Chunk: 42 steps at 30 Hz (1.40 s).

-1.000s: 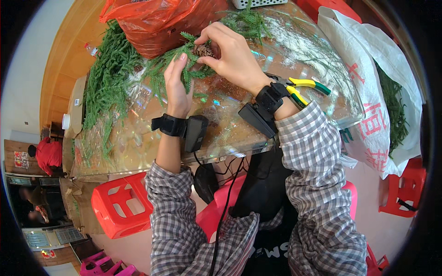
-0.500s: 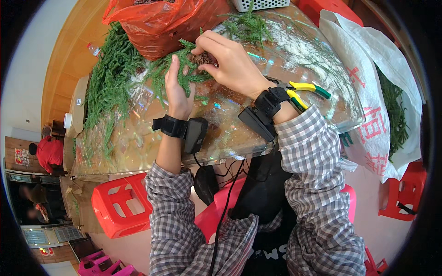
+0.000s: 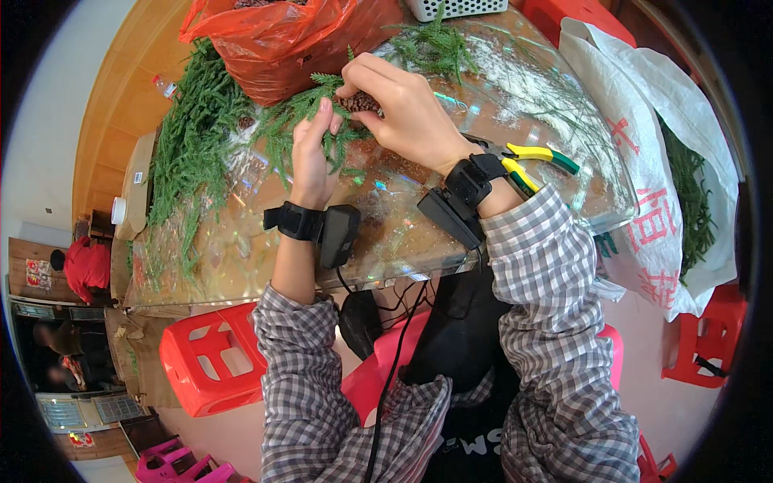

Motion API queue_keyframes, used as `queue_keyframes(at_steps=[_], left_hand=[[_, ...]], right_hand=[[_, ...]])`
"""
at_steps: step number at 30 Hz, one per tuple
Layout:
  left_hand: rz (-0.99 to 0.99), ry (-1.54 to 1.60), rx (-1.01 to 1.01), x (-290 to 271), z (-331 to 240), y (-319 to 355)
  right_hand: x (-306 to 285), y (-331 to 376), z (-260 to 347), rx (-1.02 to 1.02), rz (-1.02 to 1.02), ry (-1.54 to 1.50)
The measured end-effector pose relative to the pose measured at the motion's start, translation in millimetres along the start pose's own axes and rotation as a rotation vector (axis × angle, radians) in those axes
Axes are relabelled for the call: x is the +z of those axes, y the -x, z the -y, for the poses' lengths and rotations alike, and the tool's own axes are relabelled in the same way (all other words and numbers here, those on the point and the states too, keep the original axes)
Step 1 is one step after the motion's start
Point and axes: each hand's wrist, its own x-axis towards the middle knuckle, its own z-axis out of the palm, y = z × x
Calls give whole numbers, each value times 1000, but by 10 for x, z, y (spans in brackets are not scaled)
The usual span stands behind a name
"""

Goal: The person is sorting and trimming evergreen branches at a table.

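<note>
A brown pine cone (image 3: 360, 103) sits in the fingers of my right hand (image 3: 420, 117), just below the red plastic bag. Beside it my left hand (image 3: 312, 161) is upright, its thumb and fingers closed on a green artificial pine sprig (image 3: 338, 143). The sprig's needles spread out behind both hands, and some touch the cone. Whether the two are joined is hidden by my fingers. A pair of pliers (image 3: 541, 153) with yellow and green handles lies on the table past my right wrist.
A red plastic bag (image 3: 294, 48) with cones inside stands at the table's far side. Green sprigs (image 3: 197, 121) are heaped at the left. White powder (image 3: 515, 72) dusts the far right, near a white basket (image 3: 459, 8). A white sack (image 3: 644, 153) of greenery stands right of the table (image 3: 266, 258).
My left thumb and fingers have come together on the sprig, with the thumb moving right toward the cone. My right hand keeps its hold on the cone, almost still.
</note>
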Motion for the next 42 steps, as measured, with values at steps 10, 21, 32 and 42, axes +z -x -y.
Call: queue_keyframes(at_steps=[10,21,32,42], left_hand=[[27,144,-153,-1,-40,18],[-20,-24,-43,-154,145,-142],[70,-86,42,71,14,-50],[169,-318,-14,201,-107,-44]], right_hand=[[2,-10,-21,-13,51,1],[-104,-18,-117,-12,139,190],[-177,-49,-46,34,142,183],[-271,-170,-130,-130,-116,230]])
